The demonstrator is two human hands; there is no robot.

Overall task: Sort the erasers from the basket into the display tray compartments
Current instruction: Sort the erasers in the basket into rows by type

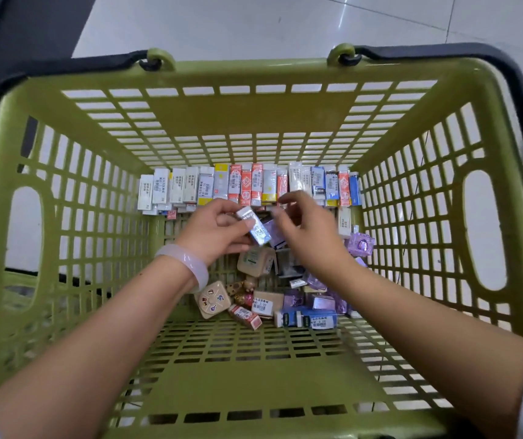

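Picking is the step in hand, I judge: both hands work inside the green basket [254, 112], and no display tray is in view. The left hand [219, 231] pinches a small white eraser [253, 224] with a silvery barcode label, held just above the loose pile. The right hand [306, 231], at 3 o'clock of it, reaches in with curled fingers; whether it grips anything I cannot tell, as its palm side is hidden and blurred. Along the far wall, at 12 o'clock of the hands, stands a row of upright erasers [247, 186] in white, red, yellow and blue sleeves. At 6 o'clock lies the loose pile [288, 296] of beige, purple and blue packets. Next, the gathered erasers probably need lifting clear of the basket and matching by type to a compartment. Price stickers show barcodes; one seems to read "7.00". Other writing is too small.
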